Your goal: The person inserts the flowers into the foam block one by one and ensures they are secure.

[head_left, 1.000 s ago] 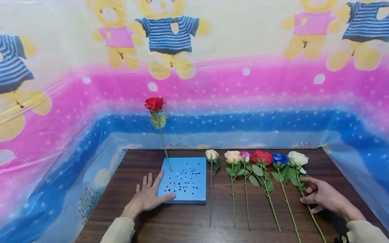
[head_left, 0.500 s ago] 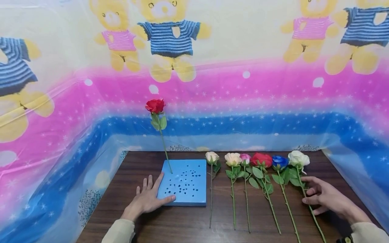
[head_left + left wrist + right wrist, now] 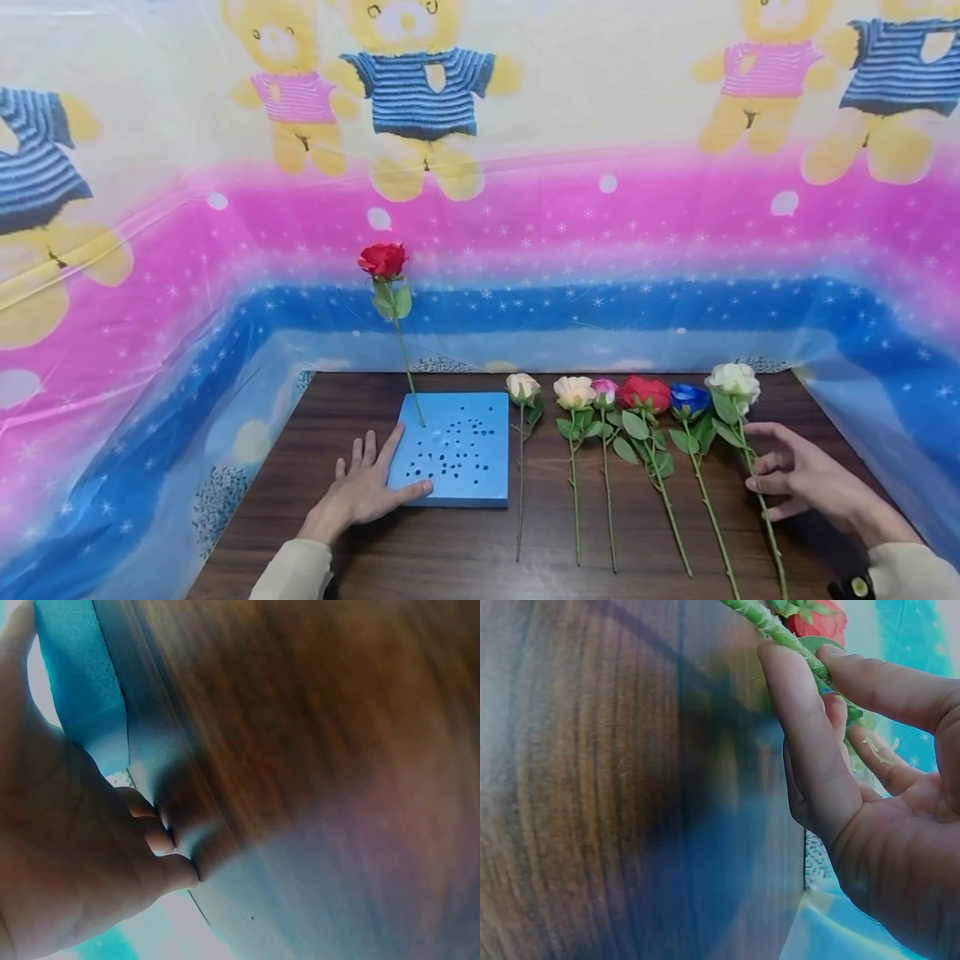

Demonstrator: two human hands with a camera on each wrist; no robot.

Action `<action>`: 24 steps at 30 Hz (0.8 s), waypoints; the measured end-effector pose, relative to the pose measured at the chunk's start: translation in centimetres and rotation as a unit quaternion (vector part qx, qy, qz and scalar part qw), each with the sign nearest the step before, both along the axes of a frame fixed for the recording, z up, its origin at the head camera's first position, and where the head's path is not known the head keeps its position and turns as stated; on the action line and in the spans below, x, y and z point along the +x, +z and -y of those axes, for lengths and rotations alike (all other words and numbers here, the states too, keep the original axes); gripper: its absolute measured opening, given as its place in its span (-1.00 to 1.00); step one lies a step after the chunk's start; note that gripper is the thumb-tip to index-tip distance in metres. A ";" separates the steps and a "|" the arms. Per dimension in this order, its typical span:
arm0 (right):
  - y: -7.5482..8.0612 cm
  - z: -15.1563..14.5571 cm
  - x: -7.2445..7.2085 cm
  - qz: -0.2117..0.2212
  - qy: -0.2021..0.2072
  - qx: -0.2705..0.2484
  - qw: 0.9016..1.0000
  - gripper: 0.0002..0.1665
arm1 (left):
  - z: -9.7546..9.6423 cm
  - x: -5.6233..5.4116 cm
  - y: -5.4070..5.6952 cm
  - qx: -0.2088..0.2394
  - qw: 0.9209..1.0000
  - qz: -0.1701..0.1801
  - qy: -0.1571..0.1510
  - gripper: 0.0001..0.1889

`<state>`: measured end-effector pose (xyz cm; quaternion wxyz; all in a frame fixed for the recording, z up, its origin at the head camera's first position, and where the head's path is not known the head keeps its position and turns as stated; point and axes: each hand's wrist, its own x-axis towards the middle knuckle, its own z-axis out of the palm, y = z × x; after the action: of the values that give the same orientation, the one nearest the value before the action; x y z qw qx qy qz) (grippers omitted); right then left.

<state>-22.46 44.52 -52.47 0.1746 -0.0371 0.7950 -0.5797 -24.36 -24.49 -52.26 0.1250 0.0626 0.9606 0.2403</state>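
Observation:
My left hand (image 3: 367,486) lies at the left edge of a blue foam block (image 3: 480,492) dotted with small holes, its fingers spread and the thumb resting on the near left corner. A red rose (image 3: 383,262) stands in the block's back left part, tilted a little to the left. At the right, my right hand (image 3: 813,479) pinches the stem of a white rose (image 3: 733,383) between thumb and fingers. In the right wrist view the green stem (image 3: 780,631) passes between the fingertips, with a gap between it and the wooden table.
To the right of the block lie a cream rose (image 3: 522,388), a peach rose (image 3: 575,392), a pink rose (image 3: 604,389), a larger red rose (image 3: 643,392) and a blue rose (image 3: 688,398) on the dark wooden table (image 3: 442,550). A bear-printed curtain (image 3: 555,208) surrounds the back and sides.
The white rose has shifted slightly up and left, its stem's lower end swinging left, as the right hand's pinch lifts it. My left hand and the block keep their places.

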 end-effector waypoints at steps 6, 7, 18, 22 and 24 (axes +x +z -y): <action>0.7 0.1 -0.2 -0.016 -0.005 -0.008 1.000 -0.06 | 0.0 -0.2 0.1 -0.001 1.000 -0.003 -0.001 0.27; 0.8 0.1 -0.2 -0.020 -0.006 -0.007 1.000 -0.05 | 0.1 -0.2 0.1 -0.001 1.000 -0.004 -0.002 0.27; 2.1 0.4 -0.9 -0.081 -0.003 -0.029 0.996 0.00 | 0.2 -0.2 0.0 -0.001 1.000 -0.007 0.001 0.27; 2.5 0.6 -1.1 -0.099 -0.012 -0.028 0.995 0.02 | 0.2 -0.1 0.0 0.001 1.000 -0.007 0.001 0.27; 2.7 0.7 -1.1 -0.106 -0.015 -0.027 0.994 0.04 | 0.1 -0.1 0.0 0.002 1.000 -0.007 0.000 0.27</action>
<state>-23.57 43.82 -49.76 0.0790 -0.0911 0.7936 -0.5964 -24.47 -24.64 -52.27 0.1180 0.0643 0.9610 0.2418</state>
